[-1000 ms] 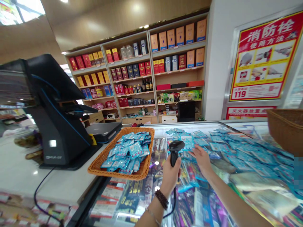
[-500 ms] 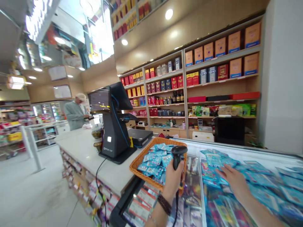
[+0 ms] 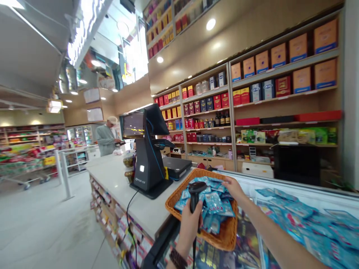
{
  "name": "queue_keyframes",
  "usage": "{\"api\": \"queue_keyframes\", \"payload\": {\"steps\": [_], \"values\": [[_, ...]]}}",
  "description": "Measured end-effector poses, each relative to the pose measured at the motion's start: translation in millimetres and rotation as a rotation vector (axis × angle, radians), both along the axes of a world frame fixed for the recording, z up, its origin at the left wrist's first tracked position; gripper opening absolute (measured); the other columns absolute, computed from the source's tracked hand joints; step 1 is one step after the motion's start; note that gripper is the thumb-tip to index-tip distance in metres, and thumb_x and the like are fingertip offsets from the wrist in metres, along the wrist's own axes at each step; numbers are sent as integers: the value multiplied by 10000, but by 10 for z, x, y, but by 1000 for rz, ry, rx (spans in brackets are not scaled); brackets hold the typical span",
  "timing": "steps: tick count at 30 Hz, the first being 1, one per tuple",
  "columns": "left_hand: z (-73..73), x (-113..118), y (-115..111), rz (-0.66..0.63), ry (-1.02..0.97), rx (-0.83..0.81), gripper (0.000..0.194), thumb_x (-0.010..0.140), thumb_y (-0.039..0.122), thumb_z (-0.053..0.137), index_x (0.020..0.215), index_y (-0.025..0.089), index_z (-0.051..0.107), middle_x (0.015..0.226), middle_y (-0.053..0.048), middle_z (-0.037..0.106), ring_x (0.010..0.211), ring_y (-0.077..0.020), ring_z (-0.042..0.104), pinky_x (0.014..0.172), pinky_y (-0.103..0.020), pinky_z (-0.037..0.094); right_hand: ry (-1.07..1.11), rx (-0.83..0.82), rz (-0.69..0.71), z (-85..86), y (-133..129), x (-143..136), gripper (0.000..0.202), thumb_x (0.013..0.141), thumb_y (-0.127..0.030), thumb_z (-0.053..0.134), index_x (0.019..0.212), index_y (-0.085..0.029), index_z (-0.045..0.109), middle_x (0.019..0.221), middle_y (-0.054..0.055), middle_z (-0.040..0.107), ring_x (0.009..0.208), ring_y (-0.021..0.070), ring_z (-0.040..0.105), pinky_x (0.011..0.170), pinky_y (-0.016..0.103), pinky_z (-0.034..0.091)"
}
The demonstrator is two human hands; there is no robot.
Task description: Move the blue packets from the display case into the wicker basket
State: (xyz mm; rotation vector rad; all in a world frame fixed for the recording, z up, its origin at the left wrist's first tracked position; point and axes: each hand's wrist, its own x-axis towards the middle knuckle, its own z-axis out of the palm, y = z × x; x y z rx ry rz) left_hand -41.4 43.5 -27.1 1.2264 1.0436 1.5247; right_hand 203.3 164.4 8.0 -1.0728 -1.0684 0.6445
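Note:
A black handheld scanner [image 3: 195, 192] is gripped upright in my left hand [image 3: 190, 224], in front of a wicker basket [image 3: 228, 241]. Small blue packets [image 3: 214, 203] fill much of the basket, some partly hidden by the scanner. My right hand [image 3: 234, 188] reaches over the basket's right back rim, its fingertips at the packets; whether it holds one I cannot make out. More blue packets [image 3: 316, 224] lie spread on the glass counter at the right.
A black checkout terminal [image 3: 148, 160] stands on the white counter [image 3: 112, 168] left of the basket, beside a flat black box [image 3: 176, 167]. A person [image 3: 106, 137] stands at the far left. Stocked shelves line the back.
My right hand has moved left from the spread packets to the basket. The scanner in my left hand has shifted left over the basket. The view has turned a little left.

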Motion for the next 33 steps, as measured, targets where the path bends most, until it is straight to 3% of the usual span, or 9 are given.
{"api": "queue_keyframes", "payload": {"steps": [3, 6, 11, 15, 19, 24, 28, 33], "values": [[-18, 50, -27, -41, -3, 4, 860, 730, 1012, 1065, 816, 298, 594, 537, 94, 531, 438, -127, 478, 465, -269, 364, -70, -77, -141, -125, -193, 359, 99, 718, -366, 849, 809, -347, 884, 764, 30, 865, 1082, 435, 945, 1147, 663, 741], [-40, 224, -74, -138, -10, 2, 836, 763, 983, 1063, 829, 296, 592, 547, 100, 527, 447, -123, 487, 473, -259, 367, -180, -116, -309, -348, -518, 890, 91, 738, -388, 766, 780, -351, 837, 846, 81, 882, 1126, 464, 919, 1223, 717, 691], [-17, 740, -203, -276, -60, 16, 838, 771, 1011, 1022, 874, 288, 609, 593, 110, 535, 414, -95, 444, 448, -248, 309, -438, -88, -556, -771, -1219, 1908, 83, 800, -425, 811, 848, -370, 772, 1144, 206, 942, 1424, 589, 833, 1393, 757, 553], [99, 1181, -352, -447, -41, 20, 854, 750, 1031, 1019, 852, 278, 628, 592, 87, 566, 444, -100, 472, 462, -247, 373, -556, -159, -721, -1050, -1793, 2488, 305, 767, -582, 893, 914, -378, 721, 1238, 210, 949, 1530, 627, 778, 1418, 786, 525], [134, 1637, -497, -547, -55, -1, 902, 686, 1067, 1038, 841, 272, 643, 617, 69, 606, 465, -103, 508, 472, -242, 412, -559, -254, -714, -1226, -2145, 2675, 387, 719, -623, 958, 875, -361, 719, 1230, 221, 952, 1490, 607, 813, 1393, 753, 560], [-95, 2117, -606, -625, -85, -56, 999, 572, 1180, 989, 747, 277, 598, 551, 76, 542, 423, -93, 462, 444, -246, 362, -734, -320, -715, -1322, -2287, 2673, 342, 857, -637, 905, 943, -321, 803, 1254, 202, 952, 1396, 519, 872, 1302, 670, 644], [-367, 2261, -634, -628, -66, -113, 1019, 518, 1184, 997, 756, 279, 594, 588, 86, 554, 411, -86, 455, 431, -252, 355, -867, -396, -677, -1309, -2369, 2681, 280, 976, -575, 844, 956, -297, 820, 1134, 194, 958, 1235, 476, 915, 1175, 582, 681], [-569, 2261, -693, -663, -30, -126, 976, 600, 1170, 982, 825, 288, 631, 546, 98, 538, 408, -105, 458, 443, -258, 356, -831, -536, -554, -1130, -2496, 2764, 270, 916, -550, 900, 1000, -297, 854, 928, 124, 932, 986, 408, 926, 864, 428, 668]]}}
